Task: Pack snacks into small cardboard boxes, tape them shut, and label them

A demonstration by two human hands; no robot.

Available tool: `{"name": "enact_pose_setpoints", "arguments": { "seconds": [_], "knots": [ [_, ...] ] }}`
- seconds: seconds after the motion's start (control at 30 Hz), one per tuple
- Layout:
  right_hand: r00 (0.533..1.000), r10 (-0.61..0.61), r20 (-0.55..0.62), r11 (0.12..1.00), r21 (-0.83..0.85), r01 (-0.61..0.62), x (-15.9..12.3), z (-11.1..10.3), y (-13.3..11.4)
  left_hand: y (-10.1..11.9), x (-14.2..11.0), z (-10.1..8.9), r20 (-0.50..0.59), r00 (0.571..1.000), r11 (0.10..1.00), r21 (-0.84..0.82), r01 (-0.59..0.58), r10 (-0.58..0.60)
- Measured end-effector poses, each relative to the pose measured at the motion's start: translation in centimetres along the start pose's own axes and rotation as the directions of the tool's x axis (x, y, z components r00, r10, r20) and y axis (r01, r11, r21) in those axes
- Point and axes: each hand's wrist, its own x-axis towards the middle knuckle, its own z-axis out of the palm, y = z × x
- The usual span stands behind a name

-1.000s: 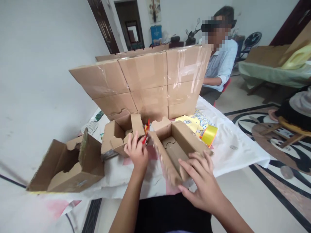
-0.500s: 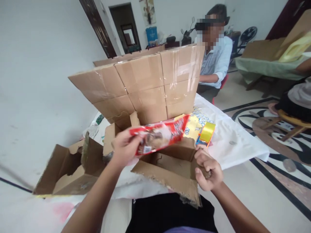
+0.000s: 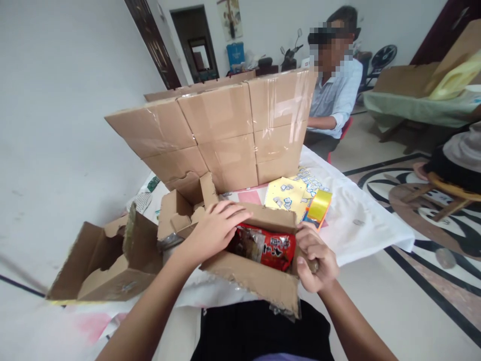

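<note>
A red snack packet with dark and white lettering lies inside an open cardboard box in front of me. My left hand rests over the box's left end with its fingers stretched out, covering the packet's left part; whether it touches the packet is hard to see. At the right end, my right hand is closed around the box's edge, thumb on the near side. Torn flaps and loose clear tape hang from the box's near side.
Two more open boxes stand left: a small box and a larger box. A taped cardboard partition rises behind. Yellow cards and a yellow tape roll lie on the white tablecloth. A person sits beyond.
The red packet has gone from my left hand down into the box. That hand has let go and spread its fingers. My right hand keeps its hold on the box edge.
</note>
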Motion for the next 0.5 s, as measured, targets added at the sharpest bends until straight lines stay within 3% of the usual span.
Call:
{"name": "enact_pose_setpoints", "arguments": {
  "seconds": [0.03,0.1,0.13,0.17,0.2,0.23,0.3,0.37,0.43,0.5],
  "knots": [
    [1.000,0.015,-0.023,1.000,-0.024,-0.016,-0.1,0.2,0.1,0.1,-0.7,-0.2,-0.035,0.999,0.996,0.088,-0.001,0.004],
    [0.988,0.071,-0.141,0.991,-0.105,-0.086,-0.5,0.5,0.4,-0.5,-2.9,0.3,-0.232,0.966,0.991,0.042,0.126,-0.113],
    [0.970,0.107,-0.220,0.980,-0.141,-0.140,-0.9,0.5,0.5,-1.1,-4.3,1.2,-0.357,0.910,0.977,-0.052,0.207,-0.211],
    [0.944,0.153,-0.293,0.965,-0.160,-0.206,-1.3,0.5,0.8,-1.9,-5.7,2.5,-0.494,0.809,0.947,-0.198,0.251,-0.318],
    [0.916,0.210,-0.343,0.948,-0.156,-0.276,-1.9,0.4,1.0,-2.6,-7.1,4.2,-0.530,0.769,0.931,-0.261,0.254,-0.358],
    [0.894,0.274,-0.353,0.933,-0.127,-0.337,-2.4,0.3,1.1,-3.3,-8.2,6.1,-0.530,0.770,0.930,-0.282,0.235,-0.355],
    [0.885,0.392,-0.251,0.908,-0.053,-0.417,-3.2,-0.1,1.4,-4.2,-9.4,9.9,-0.528,0.798,0.917,-0.390,0.078,-0.292],
    [0.884,0.461,-0.071,0.885,-0.033,-0.464,-3.5,-0.6,1.5,-4.4,-9.5,12.9,-0.596,0.766,0.895,-0.442,-0.062,-0.241],
    [0.866,0.497,0.063,0.867,-0.089,-0.491,-3.3,-1.1,1.6,-3.8,-8.7,14.4,-0.691,0.691,0.912,-0.395,-0.114,-0.213],
    [0.837,0.538,0.102,0.840,-0.145,-0.522,-2.7,-1.5,1.9,-3.0,-7.7,14.6,-0.772,0.606,0.940,-0.322,-0.114,-0.191]
  ]
}}
